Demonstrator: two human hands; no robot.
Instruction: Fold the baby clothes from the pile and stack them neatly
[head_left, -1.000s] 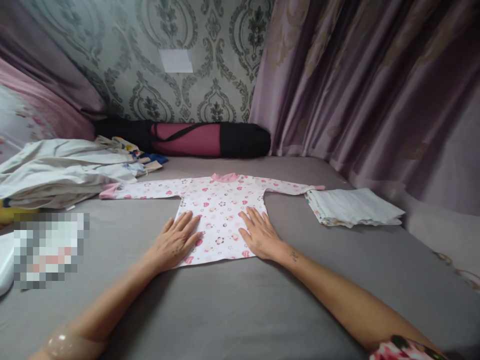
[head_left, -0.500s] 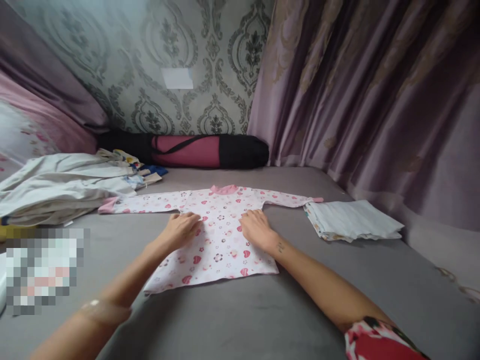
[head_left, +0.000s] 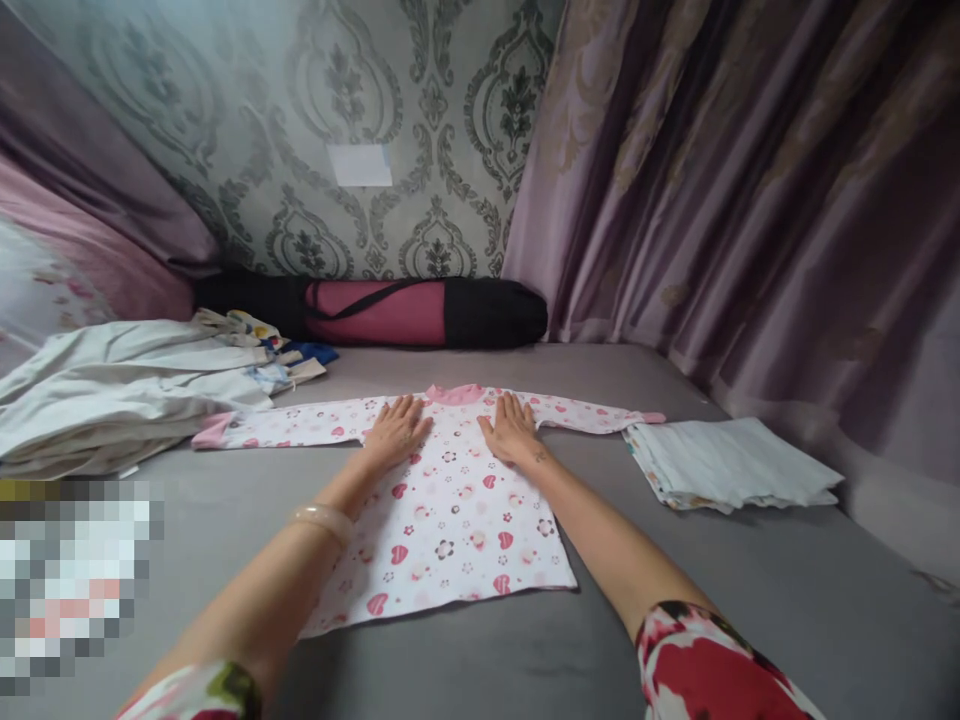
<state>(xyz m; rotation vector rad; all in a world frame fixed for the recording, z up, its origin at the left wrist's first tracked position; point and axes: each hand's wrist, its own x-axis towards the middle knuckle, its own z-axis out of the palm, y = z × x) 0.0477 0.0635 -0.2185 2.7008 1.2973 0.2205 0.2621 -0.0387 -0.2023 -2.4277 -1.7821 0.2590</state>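
A child's long-sleeved shirt (head_left: 457, 520), white with pink hearts and flowers, lies spread on a grey bed sheet (head_left: 675, 620). Its pink collar (head_left: 454, 394) points away from me and both sleeves stretch out sideways. My left hand (head_left: 397, 432) rests flat on the shirt near the left shoulder, fingers extended. On the other shoulder lies my right hand (head_left: 511, 430), palm down with the fingers stretched and the thumb apart. Neither hand grips the cloth. The right cuff reaches the edge of a folded pale cloth (head_left: 739, 462).
A heap of pale clothes (head_left: 112, 390) lies at the left, near the left cuff. Behind the shirt, a black and maroon long bag (head_left: 375, 312) lies along the patterned wall (head_left: 435, 130). Purple curtains (head_left: 712, 200) hang at the right. A blurred-out item (head_left: 75, 580) is at the lower left.
Both hands have slid away from me, from the middle of the shirt up to its shoulders. Their fingers, bent before, are now laid out flat.
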